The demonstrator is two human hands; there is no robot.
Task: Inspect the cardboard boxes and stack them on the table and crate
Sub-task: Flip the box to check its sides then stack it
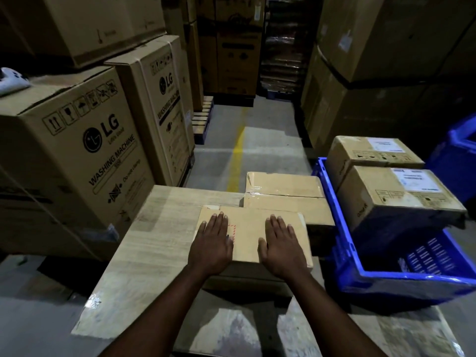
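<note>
Far left, a white object (13, 79) sits on top of a big brown LG washing machine carton (77, 155). The frame edge cuts it off, so no idea what it is. The stacks further back in the aisle are too dark to make out.

The pale wood-grain table (144, 240) is in the middle, with a flat brown cardboard box (249, 233) on its right half, nearest the camera. The left hand (212, 243) lies palm down on the box top, fingers straight and slightly spread, and partly covers a red dashed mark. The right hand (282, 246) does the same near the box's right edge. Neither one grips anything, and both forearms reach straight in from the bottom of the frame.

Just behind sits a brown cardboard box sealed with clear tape (283, 191).

Right of the table is a blue plastic crate (342, 243) holding two brown cardboard boxes, a nearer one (396, 197) and a farther one (365, 153). Their white labels are too blurry to read. Another blue plastic thing (461, 150) is cut off at the right edge.
</note>
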